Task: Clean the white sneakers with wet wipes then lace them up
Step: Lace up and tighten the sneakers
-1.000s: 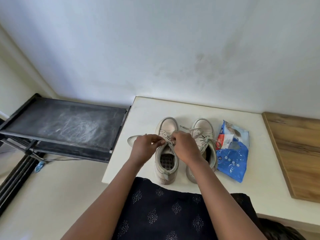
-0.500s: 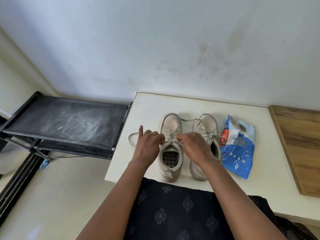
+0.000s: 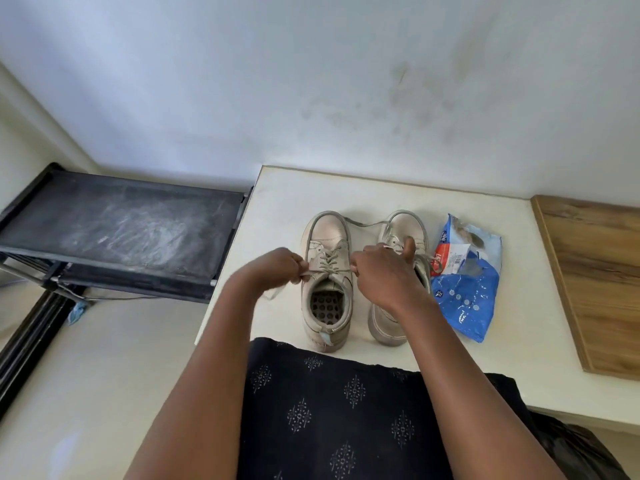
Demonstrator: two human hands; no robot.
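On the flat white table [image 3: 277, 209], near its front edge, two off-white low shoes w/ grey soles are set side by side, toes to the wall, heels to the person. They are prob. put that way so the laces can be reached from above w/o turning anything.

The left sneaker [image 3: 327, 233] is the one being worked on. Its thin grey lace [image 3: 334, 270] is crossed up through the holes & is pulled tight across the top pair. One end is pinched by the left hand [image 3: 277, 268], fingers curled in, just beside the shoe's L side. A loose bit of lace is seen hanging under that hand. The other end is pinched by the right hand [image 3: 384, 275], just beside the shoe's R side, thumb stuck up. The ends are drawn apart, prob. so the lacing is made snug before a knot is begun.

The right sneaker [image 3: 403, 225] is partly hidden by the right hand. It looks laced too, but its lace is not tied: one long end is laid out across to the toe of the left sneaker. So the wiping seems done, the lacing is approx. at its end, & tying is left for both.

A crinkly blue plastic wet wipes pack [image 3: 464, 296] is laid just beside the right sneaker, close enough for easy grabbing. A brown wooden board [image 3: 595, 271] is at the table's R end. A dusty black metal shelf [image 3: 121, 230] is stood to the L. A dark dotted cloth [image 3: 329, 410] is worn by the person.
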